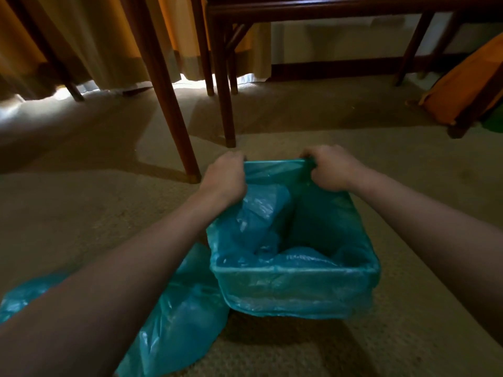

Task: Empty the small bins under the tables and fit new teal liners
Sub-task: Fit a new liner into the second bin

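Small bin (295, 271) sits on the carpet (81, 213), near the table legs (168, 104), w/ a teal liner (321, 221) draped inside & folded over the near rim. Left hand (224, 174) is at the far-left corner, right hand (330, 168) at the far-right. Fingers of both are curled tight, gripping the liner's far edge, which is stretched taut btwn them. Liner's bottom is crumpled inside. A 2nd teal bag (185, 317) lies on the carpet against the bin's left side, partly under the left forearm. Curtains (109, 36) hang behind; sth orange (462, 83) is off to the right.
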